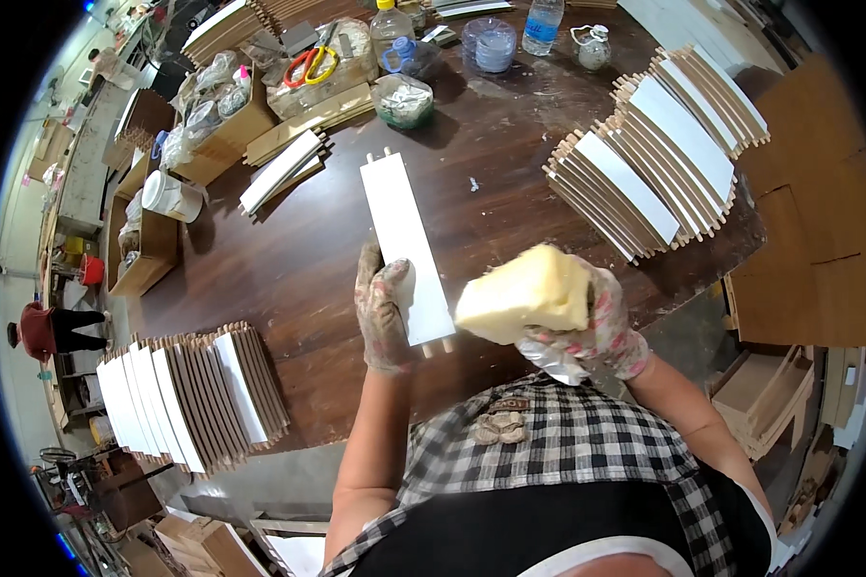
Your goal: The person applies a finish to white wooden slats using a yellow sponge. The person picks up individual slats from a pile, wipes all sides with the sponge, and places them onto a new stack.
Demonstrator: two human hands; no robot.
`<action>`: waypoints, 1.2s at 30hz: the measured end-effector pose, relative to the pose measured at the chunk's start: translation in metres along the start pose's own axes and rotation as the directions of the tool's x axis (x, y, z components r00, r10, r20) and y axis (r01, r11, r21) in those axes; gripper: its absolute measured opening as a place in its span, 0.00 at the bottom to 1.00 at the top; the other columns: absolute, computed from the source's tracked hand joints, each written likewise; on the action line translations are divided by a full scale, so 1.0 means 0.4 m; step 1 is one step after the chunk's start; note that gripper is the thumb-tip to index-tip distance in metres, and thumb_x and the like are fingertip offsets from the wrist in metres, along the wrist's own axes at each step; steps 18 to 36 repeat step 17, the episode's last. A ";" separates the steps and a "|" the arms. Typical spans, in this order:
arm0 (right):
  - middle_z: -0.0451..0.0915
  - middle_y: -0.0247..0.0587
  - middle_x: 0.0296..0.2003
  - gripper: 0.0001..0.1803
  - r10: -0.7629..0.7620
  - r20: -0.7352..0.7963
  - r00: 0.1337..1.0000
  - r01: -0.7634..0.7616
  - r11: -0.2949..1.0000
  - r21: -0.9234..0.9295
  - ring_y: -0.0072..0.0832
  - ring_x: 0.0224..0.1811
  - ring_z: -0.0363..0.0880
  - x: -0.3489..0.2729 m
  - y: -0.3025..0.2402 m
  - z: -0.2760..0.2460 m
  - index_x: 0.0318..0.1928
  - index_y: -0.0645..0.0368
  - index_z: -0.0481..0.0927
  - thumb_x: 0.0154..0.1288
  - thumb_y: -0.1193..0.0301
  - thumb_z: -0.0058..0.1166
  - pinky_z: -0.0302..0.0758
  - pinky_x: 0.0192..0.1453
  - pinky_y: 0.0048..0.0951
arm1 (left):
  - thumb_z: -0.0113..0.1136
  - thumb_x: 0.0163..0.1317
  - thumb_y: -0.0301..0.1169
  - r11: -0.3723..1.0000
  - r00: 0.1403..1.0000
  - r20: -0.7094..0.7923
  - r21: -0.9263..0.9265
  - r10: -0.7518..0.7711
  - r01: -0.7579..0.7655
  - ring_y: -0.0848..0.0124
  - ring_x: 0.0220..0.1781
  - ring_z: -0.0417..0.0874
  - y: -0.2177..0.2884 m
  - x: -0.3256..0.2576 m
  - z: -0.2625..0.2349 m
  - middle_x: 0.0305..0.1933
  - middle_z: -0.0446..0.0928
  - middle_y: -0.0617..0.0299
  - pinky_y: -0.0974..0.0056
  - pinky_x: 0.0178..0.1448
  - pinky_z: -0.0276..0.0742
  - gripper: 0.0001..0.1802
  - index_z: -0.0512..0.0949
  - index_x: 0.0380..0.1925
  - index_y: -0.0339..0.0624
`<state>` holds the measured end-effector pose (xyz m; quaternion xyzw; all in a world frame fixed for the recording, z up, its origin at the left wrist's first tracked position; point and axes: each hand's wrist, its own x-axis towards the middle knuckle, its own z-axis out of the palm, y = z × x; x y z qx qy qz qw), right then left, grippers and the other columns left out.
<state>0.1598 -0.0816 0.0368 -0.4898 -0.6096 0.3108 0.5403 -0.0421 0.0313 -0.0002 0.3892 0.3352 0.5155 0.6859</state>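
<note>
My left hand point(381, 317), in a stained, patterned glove, grips a narrow white board point(401, 212) by its lower left edge, with the thumb over its face. Short wooden dowels stick out of both ends of the board, which is over the dark table in front of me. In my right hand point(611, 322), gloved too, is a thick block of yellow foam sponge point(524, 290), just right of the board's near end. Something white and crinkled point(553, 363) shows beneath that hand; what it is I cannot make out.
Rows of similar dowelled boards stand at the right point(645, 144) and at the near left point(192, 399) of the brown table point(308, 260). Farther back are scissors point(319, 65), a water bottle point(543, 27), a bowl-like tub point(402, 101) and cardboard boxes point(226, 135). A person point(58, 329) stands far left.
</note>
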 end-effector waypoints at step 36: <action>0.81 0.43 0.36 0.27 0.032 0.026 0.999 -0.030 0.998 -0.053 0.31 0.37 0.83 0.028 -0.041 -0.018 0.47 0.66 0.74 0.46 0.67 0.68 0.79 0.42 0.28 | 0.52 0.56 0.29 0.996 0.998 -0.043 0.082 0.044 -0.041 0.71 0.36 0.80 0.030 -0.004 0.012 0.40 0.76 0.54 0.71 0.38 0.79 0.27 0.62 0.57 0.32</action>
